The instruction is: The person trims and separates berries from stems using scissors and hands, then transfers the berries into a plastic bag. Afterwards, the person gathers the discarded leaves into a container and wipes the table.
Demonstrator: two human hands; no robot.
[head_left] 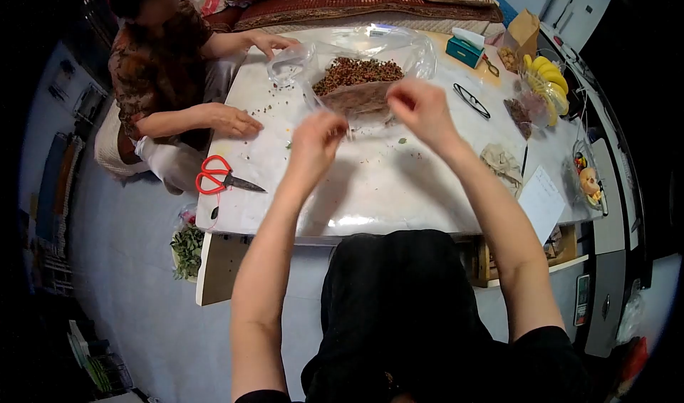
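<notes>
A clear plastic bag (420,50) lies open on the white table (377,203), with a heap of small reddish-brown and green pieces (363,72) inside. At the bag's near left edge, my left hand (318,136) is closed, fingers pinched on the plastic. My right hand (422,110) is closed at the near right edge, its fingertips pressed together beside the plastic; what they hold is too small to make out. Scattered bits lie around the bag. Red-handled scissors (222,176) rest left of my left hand.
A co-worker (160,68) sits at the left, both hands on the table. To the right are glasses (472,100), a green tissue box (464,51), bananas (548,75), a crumpled cloth (501,162) and paper (541,202). Leaves (188,250) sit below the table's left edge.
</notes>
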